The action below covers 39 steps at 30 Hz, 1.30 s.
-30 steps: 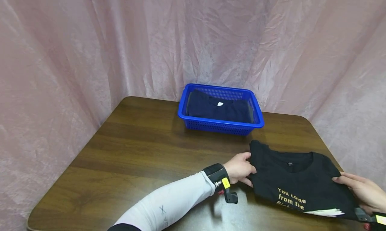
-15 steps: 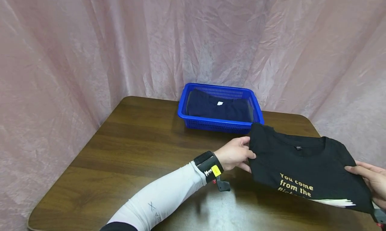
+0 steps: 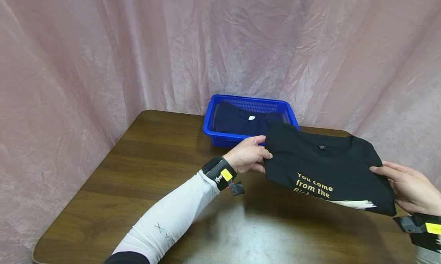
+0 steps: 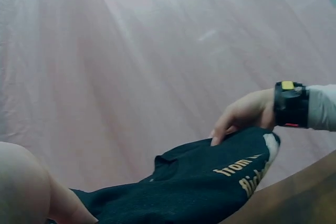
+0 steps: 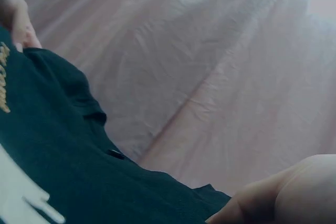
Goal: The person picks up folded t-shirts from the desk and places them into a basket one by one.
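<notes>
A folded black T-shirt (image 3: 330, 168) with gold lettering and a white brush-like print is held up between both hands, above the table. My left hand (image 3: 249, 155) pinches its left edge, thumb on the front. At the opposite edge my right hand (image 3: 408, 185) grips the cloth, thumb on top and the other fingers behind. In the left wrist view the shirt (image 4: 194, 182) sags a little between the hands. The shirt's upper left corner overlaps the front right of a blue plastic basket (image 3: 208, 122) in the head view. Inside the basket lies a folded navy shirt (image 3: 231, 118) with a white label.
The brown wooden table (image 3: 138, 179) has rounded corners, and the basket stands near its far edge. Behind it hangs a pink velvet curtain (image 3: 172, 45). Each wrist wears a black strap with a small camera, such as the left camera (image 3: 236, 188).
Both hands have lifted the black T-shirt off the table and carried it away from me, first slightly right, then left toward the basket. The basket has stayed put.
</notes>
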### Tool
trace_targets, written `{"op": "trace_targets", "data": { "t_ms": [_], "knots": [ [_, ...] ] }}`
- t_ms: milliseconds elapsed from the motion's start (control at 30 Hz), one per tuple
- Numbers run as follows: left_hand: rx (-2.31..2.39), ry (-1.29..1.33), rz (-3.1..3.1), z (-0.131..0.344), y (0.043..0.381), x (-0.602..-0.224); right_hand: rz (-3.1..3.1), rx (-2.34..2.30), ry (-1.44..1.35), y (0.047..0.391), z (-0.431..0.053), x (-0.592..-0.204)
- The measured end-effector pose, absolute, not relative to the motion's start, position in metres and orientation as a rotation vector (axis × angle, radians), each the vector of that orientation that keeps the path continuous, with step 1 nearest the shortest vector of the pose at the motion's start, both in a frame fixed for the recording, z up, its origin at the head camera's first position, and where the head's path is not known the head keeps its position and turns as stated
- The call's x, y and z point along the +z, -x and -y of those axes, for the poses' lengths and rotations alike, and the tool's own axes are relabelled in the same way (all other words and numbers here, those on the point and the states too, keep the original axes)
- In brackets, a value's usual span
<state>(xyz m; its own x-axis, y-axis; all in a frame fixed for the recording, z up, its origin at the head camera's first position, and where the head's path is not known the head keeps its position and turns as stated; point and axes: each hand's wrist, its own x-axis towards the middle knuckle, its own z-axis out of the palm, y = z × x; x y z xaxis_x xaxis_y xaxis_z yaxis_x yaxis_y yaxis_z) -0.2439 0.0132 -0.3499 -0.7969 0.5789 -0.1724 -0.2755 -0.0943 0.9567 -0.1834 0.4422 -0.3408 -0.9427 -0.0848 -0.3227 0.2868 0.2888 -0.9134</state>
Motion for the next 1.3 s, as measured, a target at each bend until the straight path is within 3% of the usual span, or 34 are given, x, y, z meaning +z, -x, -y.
{"op": "trace_targets", "data": {
  "t_ms": [133,367,867,1300],
  "knots": [
    [1.941,-0.308,-1.628,0.002,0.254,-0.348,-2.328,-1.592,-0.177,0.189,-0.423,-0.332],
    [1.952,-0.264,-1.690,0.028,0.271,-0.347,-2.088,-1.914,-0.178,0.207,-0.391,-0.330],
    [2.155,-0.131,-1.697,0.103,0.298,-0.349,-1.952,-2.021,-0.057,0.270,-0.301,-0.321],
    [2.279,-0.011,-1.645,0.133,0.319,-0.341,-1.670,-2.168,-0.118,0.303,-0.259,-0.311]
  ]
}}
